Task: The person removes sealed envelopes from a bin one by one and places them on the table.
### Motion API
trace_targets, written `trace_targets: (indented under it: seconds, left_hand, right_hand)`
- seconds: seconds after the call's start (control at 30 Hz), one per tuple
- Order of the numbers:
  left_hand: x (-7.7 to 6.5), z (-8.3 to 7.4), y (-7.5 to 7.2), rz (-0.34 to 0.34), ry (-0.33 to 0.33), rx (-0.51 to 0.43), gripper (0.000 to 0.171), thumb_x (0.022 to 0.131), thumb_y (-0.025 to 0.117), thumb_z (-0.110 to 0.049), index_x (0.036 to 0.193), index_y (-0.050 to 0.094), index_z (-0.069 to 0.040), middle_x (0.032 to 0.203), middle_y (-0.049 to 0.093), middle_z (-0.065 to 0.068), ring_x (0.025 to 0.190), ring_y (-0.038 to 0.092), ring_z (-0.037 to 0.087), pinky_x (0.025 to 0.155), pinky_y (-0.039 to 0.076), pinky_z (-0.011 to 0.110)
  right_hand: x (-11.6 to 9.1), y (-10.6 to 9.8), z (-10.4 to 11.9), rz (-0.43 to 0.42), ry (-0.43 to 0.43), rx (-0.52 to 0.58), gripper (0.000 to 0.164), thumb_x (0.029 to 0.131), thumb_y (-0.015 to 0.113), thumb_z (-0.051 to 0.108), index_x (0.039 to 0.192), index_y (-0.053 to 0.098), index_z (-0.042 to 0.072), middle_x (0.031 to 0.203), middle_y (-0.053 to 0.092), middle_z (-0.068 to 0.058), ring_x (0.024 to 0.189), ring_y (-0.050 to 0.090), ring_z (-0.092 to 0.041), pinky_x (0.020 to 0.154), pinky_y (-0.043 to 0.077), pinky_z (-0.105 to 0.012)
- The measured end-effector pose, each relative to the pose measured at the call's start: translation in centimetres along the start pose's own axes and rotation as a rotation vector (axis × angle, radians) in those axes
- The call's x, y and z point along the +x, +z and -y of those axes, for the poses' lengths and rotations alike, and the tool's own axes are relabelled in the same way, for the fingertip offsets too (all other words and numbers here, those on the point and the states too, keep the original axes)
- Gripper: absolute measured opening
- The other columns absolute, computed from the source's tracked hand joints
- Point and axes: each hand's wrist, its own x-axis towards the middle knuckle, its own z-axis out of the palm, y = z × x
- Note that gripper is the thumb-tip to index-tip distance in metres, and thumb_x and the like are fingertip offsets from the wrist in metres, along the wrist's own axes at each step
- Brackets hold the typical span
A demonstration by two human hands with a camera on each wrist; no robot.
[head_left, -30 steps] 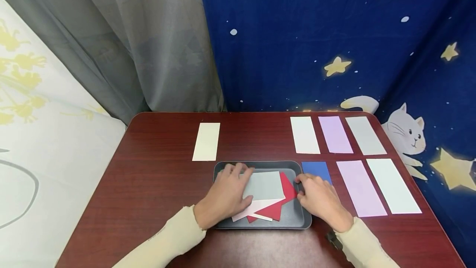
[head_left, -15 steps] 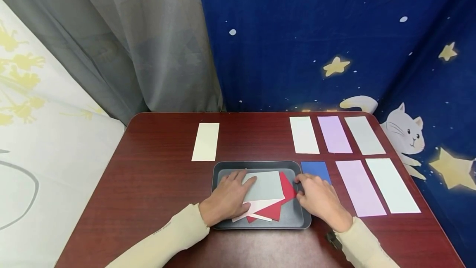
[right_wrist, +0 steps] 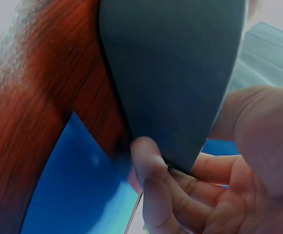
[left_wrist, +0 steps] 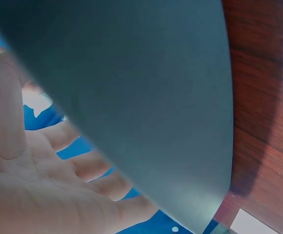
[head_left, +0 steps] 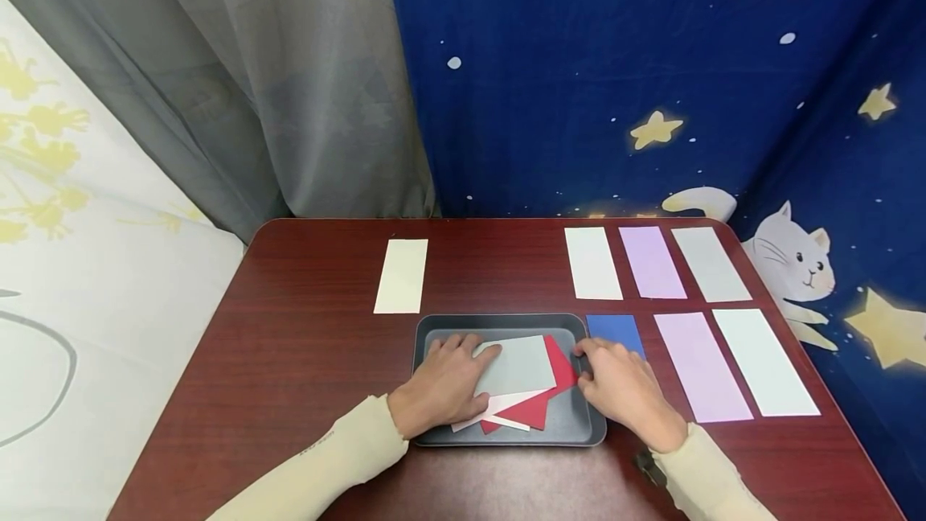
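In the head view, a dark grey tray [head_left: 571,420] lies at the table's front, bearing loosely fanned paper cards. On top is a pale grey card [head_left: 517,364], with a pale pink card [head_left: 499,406] and red cards [head_left: 535,411] showing beneath. My left hand [head_left: 441,388] reaches over the tray's left side, its fairly straight fingers touching the grey card's left part. Palm and spread fingers show past the tray's wall in the left wrist view. At the right rim my right hand [head_left: 622,384] holds the tray, curled fingertips [right_wrist: 147,151] at its edge.
A cream card [head_left: 401,276] lies back left on the dark red table [head_left: 304,328]. A blue card [head_left: 615,334] is beside the tray's right edge, partly behind my right hand. Farther right lie white, lilac [head_left: 702,364] and grey cards in two rows. Curtains hang behind.
My left hand has shifted slightly right and toward me, its fingers drawn closer together. The top grey card has turned a little. My right hand stays at the rim.
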Motion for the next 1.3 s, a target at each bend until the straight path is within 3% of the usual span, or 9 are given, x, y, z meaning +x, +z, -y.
trace_targets:
  seconds: [0.33, 0.57, 1.1, 1.3]
  left_hand:
    - [-0.1, 0.3, -0.5, -0.089, 0.025, -0.023, 0.064, 0.083, 0.067, -0.049, 0.138, 0.056, -0.017, 0.126, 0.06, 0.01, 0.11, 0.058, 0.03, 0.089, 0.048, 0.046]
    - [-0.1, 0.9, -1.1, -0.169, 0.031, -0.106, 0.061, 0.084, 0.063, -0.048, 0.136, 0.058, -0.015, 0.127, 0.059, 0.009, 0.11, 0.057, 0.026, 0.087, 0.051, 0.042]
    - [0.2, 2.9, -1.9, -0.271, -0.001, -0.09, 0.061, 0.083, 0.064, -0.049, 0.13, 0.061, -0.01, 0.119, 0.061, 0.009, 0.103, 0.058, 0.026, 0.088, 0.049, 0.035]
    - [0.5, 4.2, -2.0, -0.281, -0.056, -0.147, 0.063, 0.083, 0.066, -0.048, 0.132, 0.06, -0.009, 0.118, 0.062, 0.009, 0.099, 0.058, 0.025, 0.086, 0.049, 0.035]
  right_hand:
    - [-0.1, 0.0, 0.1, 0.005, 0.006, 0.009, 0.031, 0.076, 0.075, 0.009, 0.106, 0.069, 0.006, 0.095, 0.064, -0.005, 0.051, 0.045, -0.009, 0.044, 0.038, -0.026]
    - [0.0, 0.0, 0.0, 0.007, 0.008, 0.011, 0.031, 0.076, 0.074, 0.01, 0.107, 0.069, 0.007, 0.099, 0.065, -0.006, 0.052, 0.046, -0.011, 0.044, 0.038, -0.027]
    - [-0.1, -0.1, 0.0, 0.007, 0.007, 0.015, 0.03, 0.076, 0.073, 0.009, 0.106, 0.069, 0.007, 0.095, 0.064, -0.005, 0.051, 0.045, -0.01, 0.044, 0.038, -0.027]
    - [-0.1, -0.1, 0.0, 0.002, 0.003, 0.009, 0.03, 0.076, 0.072, 0.01, 0.106, 0.069, 0.007, 0.093, 0.064, -0.004, 0.053, 0.047, -0.01, 0.045, 0.039, -0.027]
